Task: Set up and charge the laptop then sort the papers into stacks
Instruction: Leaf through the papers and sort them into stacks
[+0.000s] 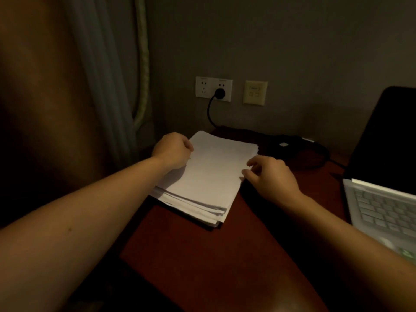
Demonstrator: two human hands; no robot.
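Note:
A stack of white papers (202, 174) lies on the dark red desk (202, 262), its lower sheets fanned out at the near edge. My left hand (172, 152) rests at the stack's left edge with curled fingers on the top sheet. My right hand (270, 176) touches the stack's right edge, thumb and forefinger at the paper's side. An open laptop (382, 208) with a pale keyboard and dark screen sits at the right. A black plug (219, 93) sits in the wall socket; its cable (210, 113) runs down to a black adapter (286, 145) behind the papers.
A second white socket (203, 86) and a beige wall plate (255, 93) are on the grey wall. A curtain (108, 75) hangs at the left. The desk's left edge runs diagonally below the papers.

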